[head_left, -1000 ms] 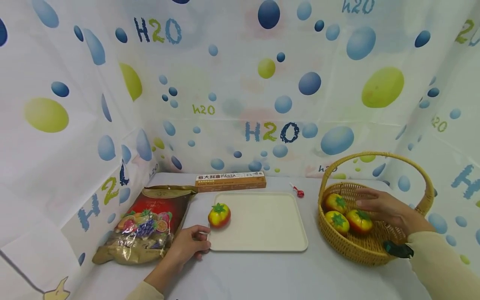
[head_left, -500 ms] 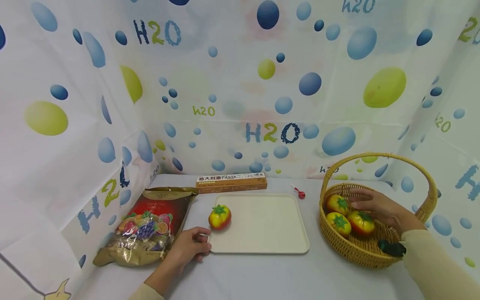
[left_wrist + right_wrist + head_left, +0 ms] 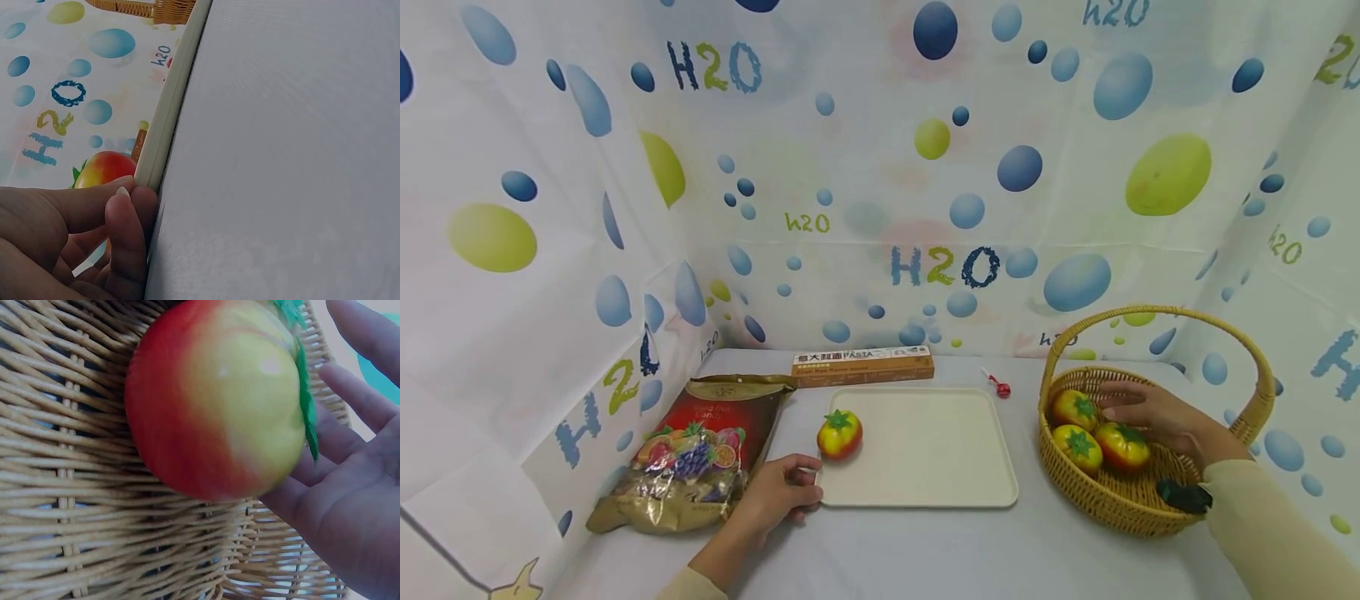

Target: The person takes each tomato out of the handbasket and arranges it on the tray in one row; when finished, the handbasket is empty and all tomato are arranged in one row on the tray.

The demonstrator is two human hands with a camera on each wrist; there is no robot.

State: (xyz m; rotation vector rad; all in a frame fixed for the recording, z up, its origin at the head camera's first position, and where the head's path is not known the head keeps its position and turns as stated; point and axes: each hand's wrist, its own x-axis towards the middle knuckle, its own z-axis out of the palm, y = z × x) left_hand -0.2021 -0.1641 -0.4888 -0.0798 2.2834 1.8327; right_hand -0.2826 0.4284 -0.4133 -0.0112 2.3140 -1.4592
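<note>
My left hand (image 3: 778,493) pinches the near left corner of a cream tray (image 3: 928,450) between thumb and fingers; the left wrist view shows the fingertips on its rim (image 3: 164,131). One red-and-yellow toy tomato (image 3: 839,434) with a green leafy top sits on the tray's left side. At the right, my right hand (image 3: 1157,417) is inside a wicker basket (image 3: 1120,510), over three more such tomatoes. Its fingers are spread beside the leafy top of the nearest tomato (image 3: 215,400), not curled round it.
A red and gold candy bag (image 3: 700,450) lies to the left of the tray. Behind the tray is a pasta box (image 3: 862,367), and a red lollipop (image 3: 1001,387) lies between tray and basket. The basket's tall handle (image 3: 1157,308) arches over the right hand.
My right hand has moved slightly left within the basket, over the tomatoes, then stayed there. The left hand keeps its place at the tray corner.
</note>
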